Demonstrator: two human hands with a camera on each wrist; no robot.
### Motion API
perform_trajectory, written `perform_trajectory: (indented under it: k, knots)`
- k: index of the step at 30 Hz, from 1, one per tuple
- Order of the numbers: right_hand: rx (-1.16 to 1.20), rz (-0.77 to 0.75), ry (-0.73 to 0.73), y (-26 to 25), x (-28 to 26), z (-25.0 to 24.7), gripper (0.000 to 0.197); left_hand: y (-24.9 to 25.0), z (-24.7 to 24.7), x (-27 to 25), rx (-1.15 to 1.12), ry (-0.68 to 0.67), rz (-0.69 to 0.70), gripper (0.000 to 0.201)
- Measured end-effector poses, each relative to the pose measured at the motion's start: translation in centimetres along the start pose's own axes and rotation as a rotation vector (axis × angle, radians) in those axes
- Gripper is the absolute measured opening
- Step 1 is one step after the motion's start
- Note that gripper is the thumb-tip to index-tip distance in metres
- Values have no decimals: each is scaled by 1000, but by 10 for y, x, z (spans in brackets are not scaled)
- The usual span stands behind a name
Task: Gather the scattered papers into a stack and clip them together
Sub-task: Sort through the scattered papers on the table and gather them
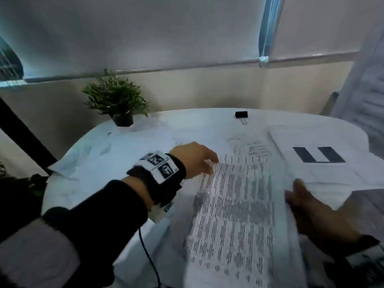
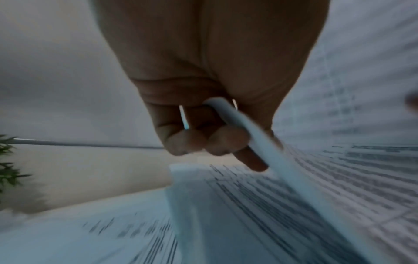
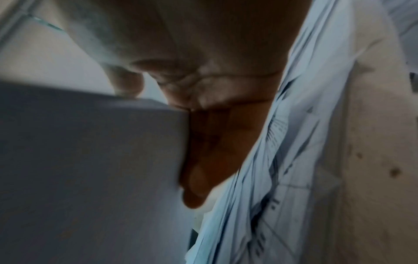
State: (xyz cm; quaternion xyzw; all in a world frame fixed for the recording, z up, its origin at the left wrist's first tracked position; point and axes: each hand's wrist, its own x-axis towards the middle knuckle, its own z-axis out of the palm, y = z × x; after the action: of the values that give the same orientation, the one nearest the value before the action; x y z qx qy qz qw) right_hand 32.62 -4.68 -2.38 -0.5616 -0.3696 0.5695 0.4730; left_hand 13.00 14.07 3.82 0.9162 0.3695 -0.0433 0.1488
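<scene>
Printed sheets lie spread over a round white table (image 1: 145, 129). My left hand (image 1: 197, 161) pinches the left edge of a text-covered sheet (image 1: 234, 208); in the left wrist view that sheet's edge (image 2: 260, 135) passes between my curled fingers (image 2: 226, 141). My right hand (image 1: 315, 215) grips a loose bundle of papers (image 1: 324, 179) at the right, thumb on top; a sheet with black bars (image 1: 318, 154) lies uppermost. In the right wrist view the bundle (image 3: 260, 169) hangs past my fingers (image 3: 199, 178). A black binder clip (image 1: 241, 115) sits at the table's far edge, apart from both hands.
A small potted plant (image 1: 116, 100) stands at the table's far left. More sheets (image 1: 83, 156) lie at the left, one overhanging the rim. A wall with window blinds rises right behind the table. A cable (image 1: 149, 258) hangs from my left wrist.
</scene>
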Motion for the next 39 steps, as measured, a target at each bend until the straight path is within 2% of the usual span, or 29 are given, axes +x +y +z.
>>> perform_trajectory:
  k: [2, 3, 5, 6, 8, 10, 12, 13, 15, 18, 20, 22, 24, 27, 32, 36, 39]
  knots:
    - [-200, -54, 33, 2, 3, 7, 21, -4, 14, 6, -44, 20, -41, 32]
    - [-284, -90, 36, 7, 7, 7, 26, -7, 16, 6, -115, 39, -56, 30]
    - [-353, -111, 59, 18, 10, 9, 66, -18, 12, -1, -219, 118, -82, 29]
    - [-382, -116, 85, 22, 10, 9, 73, -28, 9, -6, -221, 168, -94, 30]
    - [-406, -140, 161, 27, 11, 9, 68, -56, 0, -16, -147, 208, -179, 32]
    - [-346, -172, 209, 34, 13, 4, 73, -88, -6, -32, 2, 117, -334, 36]
    - [-293, -204, 226, 35, 14, 3, 80, -117, -7, -53, 115, -62, -456, 44]
    - [-286, -232, 223, 38, 15, -1, 82, -130, -4, -64, 128, -120, -490, 51]
    - [-326, -255, 232, 42, 15, -4, 90, -148, 1, -85, 102, -151, -523, 68]
    - [-536, -205, 230, 33, 13, -1, 61, -158, 12, -102, 21, -127, -516, 94]
    - [-679, -208, 209, 35, 16, -3, 59, -152, 21, -102, -29, -98, -496, 104]
    - [-644, -194, 186, 26, 14, 4, 24, -142, 31, -95, -26, -83, -441, 109]
    - [-634, -188, 179, 28, 12, 6, 34, -133, 40, -86, 10, -101, -410, 99]
    - [-635, -163, 220, 32, 13, 5, 27, -126, 42, -77, 92, -107, -433, 79]
    - [-626, -198, 219, 33, 12, 4, 28, -118, 37, -74, 227, -44, -420, 42]
    - [-610, -189, 221, 33, 8, 5, 26, -108, 27, -76, 273, 22, -390, 26]
    - [-587, -195, 218, 35, 8, 5, 27, -103, 15, -82, 319, 107, -389, 27]
